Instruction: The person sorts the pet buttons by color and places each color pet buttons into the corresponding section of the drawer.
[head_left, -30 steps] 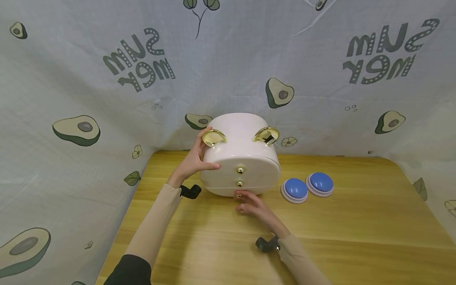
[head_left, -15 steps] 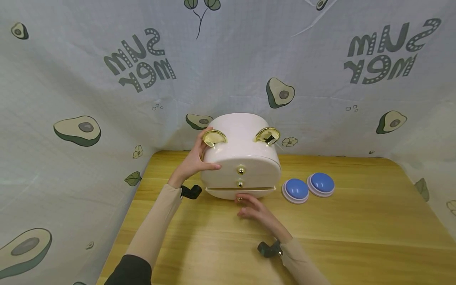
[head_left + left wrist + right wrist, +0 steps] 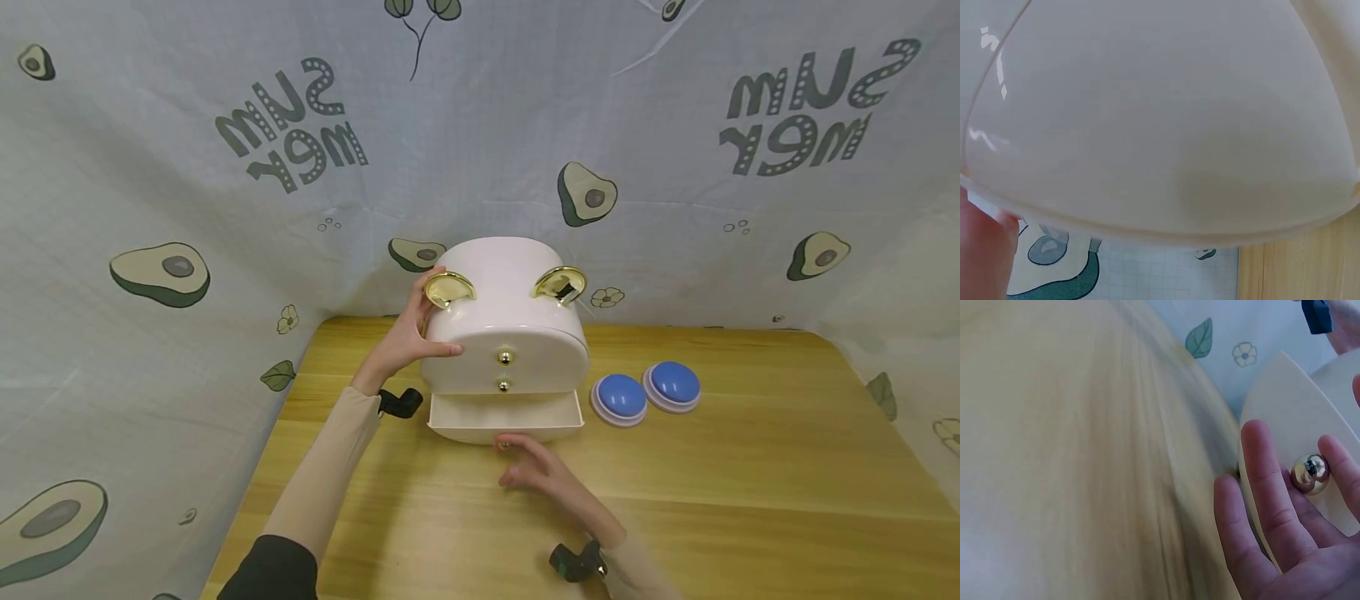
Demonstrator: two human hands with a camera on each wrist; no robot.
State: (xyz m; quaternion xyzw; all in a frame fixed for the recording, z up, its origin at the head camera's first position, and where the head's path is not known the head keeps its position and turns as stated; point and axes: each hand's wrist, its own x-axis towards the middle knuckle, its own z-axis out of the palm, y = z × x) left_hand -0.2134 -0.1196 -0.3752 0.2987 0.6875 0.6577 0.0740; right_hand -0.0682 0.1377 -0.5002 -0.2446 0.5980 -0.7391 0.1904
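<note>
A white storage box (image 3: 504, 304) with two gold ears (image 3: 450, 288) stands at the table's back. My left hand (image 3: 408, 335) grips its left side, thumb on the front and fingers round behind. The box's white wall (image 3: 1160, 125) fills most of the left wrist view, with a finger at lower left. The bottom drawer (image 3: 506, 411) is pulled out, its visible inside bare. My right hand (image 3: 543, 471) holds its gold knob (image 3: 1310, 474) between two fingers, the other fingers (image 3: 1266, 481) extended. Two more gold knobs (image 3: 505, 358) sit on the front above.
Two blue push buttons (image 3: 622, 396) with pale bases stand on the wooden table (image 3: 750, 450) right of the box. A printed cloth (image 3: 480, 150) with avocados hangs behind and at the sides. Each wrist wears a black camera (image 3: 401, 403).
The bottom drawer has slid out toward me, from nearly shut to well open. My right hand has moved back with its knob. My left hand stays on the box.
</note>
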